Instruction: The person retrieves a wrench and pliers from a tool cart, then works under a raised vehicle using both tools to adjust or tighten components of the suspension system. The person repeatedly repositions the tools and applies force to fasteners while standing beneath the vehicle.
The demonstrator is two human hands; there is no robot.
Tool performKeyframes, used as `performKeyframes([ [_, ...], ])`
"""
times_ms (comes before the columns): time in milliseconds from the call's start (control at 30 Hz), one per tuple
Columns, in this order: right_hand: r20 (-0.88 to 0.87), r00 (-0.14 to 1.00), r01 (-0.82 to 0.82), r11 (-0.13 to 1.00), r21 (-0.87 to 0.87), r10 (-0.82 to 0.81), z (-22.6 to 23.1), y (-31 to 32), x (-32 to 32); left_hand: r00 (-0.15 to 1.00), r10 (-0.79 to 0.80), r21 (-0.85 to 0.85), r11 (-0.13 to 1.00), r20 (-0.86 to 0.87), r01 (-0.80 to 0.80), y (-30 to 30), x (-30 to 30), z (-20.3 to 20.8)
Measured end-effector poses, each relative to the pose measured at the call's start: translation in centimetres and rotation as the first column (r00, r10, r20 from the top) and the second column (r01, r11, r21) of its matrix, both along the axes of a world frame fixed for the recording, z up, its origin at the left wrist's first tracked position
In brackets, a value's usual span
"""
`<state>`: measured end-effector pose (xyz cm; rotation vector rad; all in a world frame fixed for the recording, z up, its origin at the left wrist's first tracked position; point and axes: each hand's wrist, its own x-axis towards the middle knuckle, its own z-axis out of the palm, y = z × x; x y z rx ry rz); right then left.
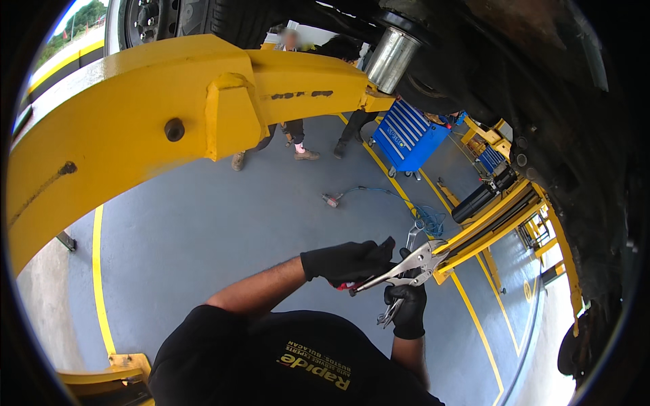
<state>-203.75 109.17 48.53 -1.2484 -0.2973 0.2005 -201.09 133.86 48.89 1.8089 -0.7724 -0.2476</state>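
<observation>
My right hand [408,310], in a black glove, is closed around a bundle of metal tools in front of my chest. Among them is a pair of silver locking pliers [421,259], its jaws pointing right and its handles reaching left toward my other hand. A ring-ended wrench [413,233] sticks up behind the pliers, and several slim metal tool ends [388,315] come out below the fist. Black-gloved too, my left hand [352,262] is curled right beside the pliers' handles. A small red piece [343,285] shows under it, mostly hidden, so its kind is unclear.
A yellow lift arm [142,115] crosses at upper left, its metal post [393,59] under a raised vehicle [528,74]. A blue tool cabinet [409,137] stands beyond. An air tool [332,200] and coiled blue hose [430,220] lie on the floor. Other people stand behind the arm.
</observation>
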Motion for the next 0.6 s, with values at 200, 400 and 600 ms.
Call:
performKeyframes([
  [200,0.120,0.981,-0.116,0.958,-0.263,0.152,2.4,7.1,0.8,0.967,0.230,-0.343,0.905,-0.104,-0.252,-1.6,-5.9,-3.3],
  [400,0.539,0.737,0.074,0.744,-0.664,0.407,4.0,12.8,-0.7,0.907,0.411,-0.671,0.648,-0.091,-0.361,0.1,-9.1,-4.9],
  [600,0.725,0.604,0.264,0.775,-0.574,0.331,9.6,12.6,-1.4,0.860,0.358,-0.669,0.543,-0.363,-0.508,3.0,-13.8,-3.5],
])
